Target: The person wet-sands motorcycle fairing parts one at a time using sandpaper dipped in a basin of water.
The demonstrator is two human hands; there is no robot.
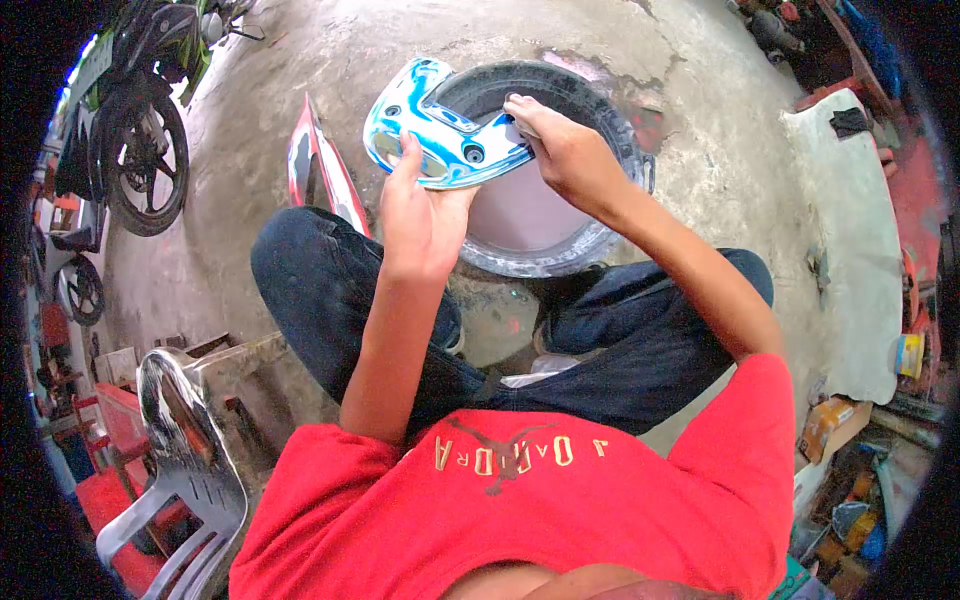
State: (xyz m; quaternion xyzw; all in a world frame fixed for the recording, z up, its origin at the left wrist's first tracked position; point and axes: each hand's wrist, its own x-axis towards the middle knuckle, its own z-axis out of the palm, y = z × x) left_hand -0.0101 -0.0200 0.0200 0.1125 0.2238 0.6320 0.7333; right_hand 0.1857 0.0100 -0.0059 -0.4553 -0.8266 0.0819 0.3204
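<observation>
A blue-and-white plastic motorcycle panel (420,125) with bolt holes is held up over a round black rubber tub (535,265). My left hand (425,215) grips its lower left edge, thumb on the upper face and the other fingers mostly hidden beneath. At the panel's right end my right hand (570,155) is closed, with its fingers pressed to the surface. Between those fingers shows a small grey sheet, possibly sandpaper, mostly covered by the hand. Cloudy, pale liquid (520,215) fills the tub.
A red-and-white panel (325,165) lies left of the tub on the concrete floor. A motorcycle (145,150) stands at upper left, a grey plastic chair (195,460) at lower left. To the right are a long pale board (850,250) and a cardboard box (835,425).
</observation>
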